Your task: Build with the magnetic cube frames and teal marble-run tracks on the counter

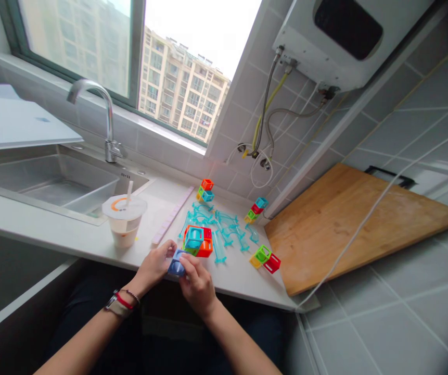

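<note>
At the near edge of the worktop (239, 276), we are holding a blue block (176, 264) — left hand (154, 266) and right hand (199, 284) grips narrowed on it, apparently for steadiness — while the clustered coloured blocks (197, 241) are sitting just beyond, probably for easy reach.

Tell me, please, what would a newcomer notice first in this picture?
Probably the bright multicoloured block cluster on the white counter, beyond the left hand and right hand, which hold a blue block. Next come the turquoise pieces scattered behind and right of the cluster, then the large wooden board at the right.
</note>
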Demonstrator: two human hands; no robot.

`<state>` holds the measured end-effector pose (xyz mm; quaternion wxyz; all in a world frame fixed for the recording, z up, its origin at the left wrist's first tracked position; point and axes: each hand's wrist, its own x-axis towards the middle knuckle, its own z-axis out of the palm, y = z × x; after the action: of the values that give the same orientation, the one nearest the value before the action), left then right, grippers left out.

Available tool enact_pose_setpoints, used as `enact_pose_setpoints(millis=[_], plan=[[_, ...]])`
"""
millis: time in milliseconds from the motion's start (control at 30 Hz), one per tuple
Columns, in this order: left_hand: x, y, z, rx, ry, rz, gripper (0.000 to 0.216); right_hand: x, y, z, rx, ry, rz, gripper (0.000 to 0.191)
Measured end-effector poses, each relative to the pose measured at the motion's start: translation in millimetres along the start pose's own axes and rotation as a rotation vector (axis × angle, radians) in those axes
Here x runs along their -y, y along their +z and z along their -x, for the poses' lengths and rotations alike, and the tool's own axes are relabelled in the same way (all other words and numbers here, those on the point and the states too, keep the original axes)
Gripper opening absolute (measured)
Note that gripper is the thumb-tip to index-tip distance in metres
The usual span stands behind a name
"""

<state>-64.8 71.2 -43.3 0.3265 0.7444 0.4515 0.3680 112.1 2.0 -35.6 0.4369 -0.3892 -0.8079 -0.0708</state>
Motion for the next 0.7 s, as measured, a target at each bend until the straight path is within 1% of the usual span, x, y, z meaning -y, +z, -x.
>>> enact_pose_setpoints(millis=[67, 167, 267, 367, 500, 600, 700], plan=[[-1, 2, 0, -0.011, -0.006, -0.011, 0.017, -1, -5, 3, -0.010, 0.001, -0.020, 0.052], [0, 3, 2, -0.044, -0.008, -0.051, 0.016, 3, -7, 1, 0.013, 0.019, -0.012, 0.045], [5, 8, 5, -0.107, -0.004, -0.103, 0.012, 14, -4, -11, 0.060, 0.070, 0.057, 0.041], [13, 14, 9, -0.213, -0.006, -0.159, 0.010, 28, 0, -33, 0.130, 0.114, 0.131, 0.038], [21, 22, 12, -0.328, -0.001, -0.239, 0.007, 41, 1, -61, 0.233, 0.171, 0.226, 0.020], [21, 27, 15, -0.356, 0.037, -0.280, 0.005, 45, -2, -74, 0.328, 0.216, 0.309, 0.011], [19, 34, 19, -0.352, 0.067, -0.297, 0.010, 49, -6, -88, 0.440, 0.243, 0.353, 0.012]])
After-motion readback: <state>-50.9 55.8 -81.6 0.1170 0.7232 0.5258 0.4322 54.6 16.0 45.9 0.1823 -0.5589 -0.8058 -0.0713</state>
